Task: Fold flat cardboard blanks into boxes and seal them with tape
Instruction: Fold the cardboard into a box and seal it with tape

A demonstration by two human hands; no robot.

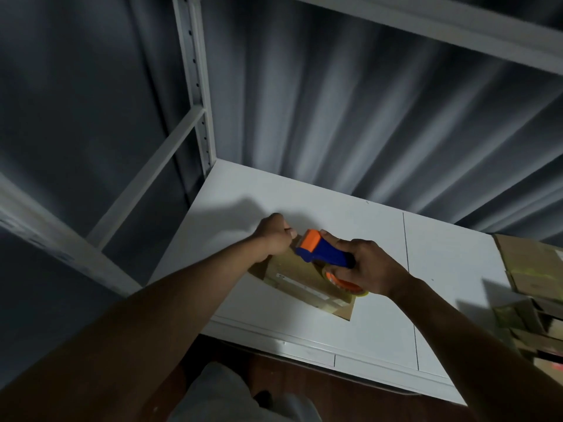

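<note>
**Taping a box at mid-surface**

Right hand (370,268) curled tight round the blue handle of a tape dispenser (324,254), fingers wrapped, thumb on top. Dispenser lying along a 10-to-4 line, orange head toward 10 o'clock, tape roll (344,283) under the hand at the 4 o'clock end. Left hand (275,236) closed to a pinch just off the orange head, at its 9 o'clock side, thumb and forefinger pressed together; whether tape sits between them cannot be told. Heel of that hand resting on the far-left end of the cardboard box (304,283).

Box flat-topped on the white surface (441,269), beneath both hands, long axis from 10 to 4 o'clock, same as the dispenser above it. Pale label strip along the near face. Brown flap showing at the 4 o'clock corner.

At 3 o'clock, on the surface's right edge, a stack of cardboard boxes (530,287). Behind, at 12 o'clock, a grey curtain (365,117); white shelf frame (195,86) at 11.
</note>
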